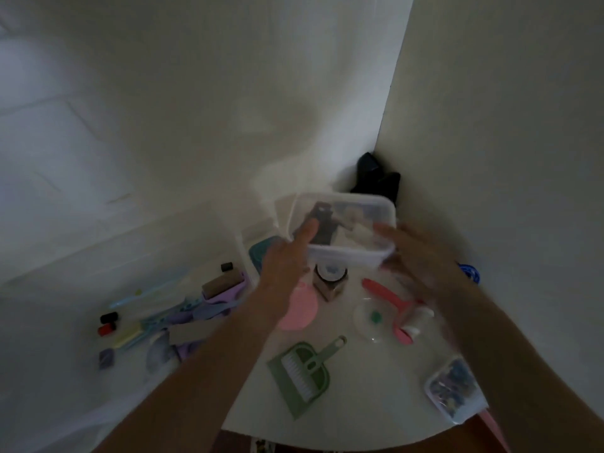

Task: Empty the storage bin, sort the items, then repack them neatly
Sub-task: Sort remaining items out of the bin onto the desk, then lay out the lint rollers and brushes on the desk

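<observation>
Green dustpan (299,377), pink lint roller (392,308).

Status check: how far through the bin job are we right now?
Done: much is already out, such as the green dustpan, pink lid and purple pile spread on the white surface. In hand: both the left hand and right hand are at the clear bin, which still has items inside. Left: finish emptying, sort, repack.

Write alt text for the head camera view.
Two hands, left hand and right hand, hold a clear plastic bin with items inside, above a white table strewn with small things, among them a green dustpan set. The image is dim and blurred.
</observation>
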The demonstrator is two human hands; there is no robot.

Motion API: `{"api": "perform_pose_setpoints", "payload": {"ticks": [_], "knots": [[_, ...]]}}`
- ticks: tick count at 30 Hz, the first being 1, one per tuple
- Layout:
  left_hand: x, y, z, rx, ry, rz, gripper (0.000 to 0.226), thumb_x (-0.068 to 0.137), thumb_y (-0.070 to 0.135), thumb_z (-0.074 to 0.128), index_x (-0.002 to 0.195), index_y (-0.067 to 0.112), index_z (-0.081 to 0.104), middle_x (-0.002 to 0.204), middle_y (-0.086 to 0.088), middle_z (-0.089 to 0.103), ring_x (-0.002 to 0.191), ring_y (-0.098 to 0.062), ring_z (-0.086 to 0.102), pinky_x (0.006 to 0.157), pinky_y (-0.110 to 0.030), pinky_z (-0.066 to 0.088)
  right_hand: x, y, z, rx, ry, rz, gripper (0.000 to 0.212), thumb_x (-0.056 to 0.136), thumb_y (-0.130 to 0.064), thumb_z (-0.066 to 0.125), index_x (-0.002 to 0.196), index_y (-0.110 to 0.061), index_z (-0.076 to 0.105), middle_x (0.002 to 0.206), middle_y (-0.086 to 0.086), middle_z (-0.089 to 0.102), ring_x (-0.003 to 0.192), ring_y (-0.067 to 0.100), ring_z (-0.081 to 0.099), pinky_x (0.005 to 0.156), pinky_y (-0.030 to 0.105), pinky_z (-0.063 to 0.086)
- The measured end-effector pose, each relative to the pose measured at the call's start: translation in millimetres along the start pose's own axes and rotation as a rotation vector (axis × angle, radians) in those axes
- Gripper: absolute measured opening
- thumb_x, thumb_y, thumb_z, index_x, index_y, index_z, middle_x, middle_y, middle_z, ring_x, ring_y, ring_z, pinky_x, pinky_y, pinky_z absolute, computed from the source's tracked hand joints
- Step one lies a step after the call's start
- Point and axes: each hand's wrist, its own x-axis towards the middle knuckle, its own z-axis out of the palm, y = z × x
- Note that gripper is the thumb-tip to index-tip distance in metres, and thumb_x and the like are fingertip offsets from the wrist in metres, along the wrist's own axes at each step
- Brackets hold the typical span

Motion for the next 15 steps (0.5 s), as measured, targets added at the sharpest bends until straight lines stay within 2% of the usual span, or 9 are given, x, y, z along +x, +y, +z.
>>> {"api": "perform_pose_setpoints", "payload": {"ticks": [2, 4, 5, 6, 8, 10, 12, 13, 15], "knots": [[39.0, 13.5, 1.0, 0.296, 0.083, 0.127, 0.069, 0.07, 0.065, 0.067, 0.105, 0.005, 0.069, 0.097, -0.013, 0.07, 0.094, -0.03, 0.068, 0.085, -0.04, 0.053, 45.3, -13.1, 9.5, -0.087, 0.014, -0.086, 0.059, 0.071, -0.044, 0.08, 0.119, -0.016, 0.063, 0.109, 0.01, 0.069, 0.083, 0.021, 0.069, 0.058, 0.027, 0.056], [79.5, 20.5, 0.9, 0.406, 0.046, 0.137, 0.043, 0.081, 0.049, 0.07, 0.099, 0.01, 0.066, 0.102, -0.007, 0.067, 0.098, -0.024, 0.064, 0.085, -0.029, 0.05, 84.0, -21.0, 20.1, -0.148, -0.005, -0.107, 0.063, 0.07, -0.04, 0.082, 0.125, -0.02, 0.059, 0.113, 0.006, 0.068, 0.093, 0.022, 0.069, 0.075, 0.037, 0.06], [100.0, 22.8, 1.8, 0.484, 0.017, 0.129, 0.032, 0.086, 0.043, 0.068, 0.085, 0.011, 0.063, 0.096, -0.006, 0.065, 0.095, -0.024, 0.063, 0.081, -0.027, 0.047, 103.2, -22.6, 24.3, -0.17, -0.024, -0.108, 0.059, 0.076, -0.034, 0.08, 0.128, -0.019, 0.056, 0.113, 0.006, 0.067, 0.095, 0.022, 0.068, 0.082, 0.04, 0.059], [116.9, 21.1, 3.1, 0.555, 0.004, 0.107, 0.031, 0.089, 0.038, 0.065, 0.073, 0.013, 0.058, 0.086, -0.006, 0.063, 0.091, -0.025, 0.062, 0.078, -0.027, 0.047, 119.6, -23.3, 28.2, -0.194, -0.052, -0.096, 0.055, 0.08, -0.029, 0.078, 0.129, -0.018, 0.055, 0.112, 0.006, 0.067, 0.096, 0.022, 0.067, 0.087, 0.042, 0.058], [141.1, 15.1, 4.3, 0.69, 0.011, 0.091, 0.036, 0.092, 0.033, 0.059, 0.063, 0.013, 0.051, 0.073, -0.005, 0.056, 0.085, -0.027, 0.06, 0.074, -0.028, 0.045, 152.9, -21.3, 36.8, -0.259, -0.12, -0.08, 0.05, 0.084, -0.025, 0.074, 0.13, -0.015, 0.055, 0.11, 0.008, 0.068, 0.098, 0.024, 0.067, 0.091, 0.045, 0.055], [158.0, 6.7, 3.1, 0.795, 0.005, 0.103, 0.037, 0.095, 0.034, 0.054, 0.071, 0.005, 0.061, 0.078, -0.011, 0.061, 0.092, -0.032, 0.063, 0.076, -0.029, 0.045, 185.4, -9.9, 43.2, -0.346, -0.167, -0.059, 0.044, 0.086, -0.023, 0.072, 0.127, -0.015, 0.059, 0.11, 0.01, 0.068, 0.102, 0.028, 0.067, 0.094, 0.049, 0.053], [168.8, -2.5, -1.8, 0.831, -0.005, 0.141, 0.039, 0.096, 0.036, 0.053, 0.101, 0.001, 0.069, 0.11, -0.016, 0.066, 0.11, -0.032, 0.06, 0.092, -0.03, 0.046, 212.3, 11.4, 48.1, -0.443, -0.183, -0.021, 0.031, 0.086, -0.02, 0.071, 0.116, -0.016, 0.066, 0.106, 0.011, 0.069, 0.102, 0.032, 0.067, 0.093, 0.048, 0.054], [171.3, -5.8, -4.9, 0.854, 0.007, 0.173, 0.04, 0.096, 0.038, 0.052, 0.112, 0.005, 0.067, 0.123, -0.013, 0.063, 0.117, -0.029, 0.057, 0.098, -0.028, 0.042, 222.3, 22.6, 49.6, -0.471, -0.19, 0.011, 0.023, 0.085, -0.018, 0.071, 0.107, -0.016, 0.068, 0.102, 0.011, 0.07, 0.097, 0.032, 0.067, 0.087, 0.045, 0.054], [172.5, -9.4, -12.1, 0.923, 0.025, 0.224, 0.039, 0.096, 0.04, 0.05, 0.122, 0.015, 0.063, 0.133, -0.007, 0.058, 0.123, -0.026, 0.053, 0.099, -0.025, 0.036, 233.1, 40.4, 54.2, -0.492, -0.229, 0.095, 0.008, 0.085, -0.014, 0.07, 0.092, -0.017, 0.068, 0.091, 0.011, 0.066, 0.085, 0.027, 0.06, 0.073, 0.037, 0.048]]}}
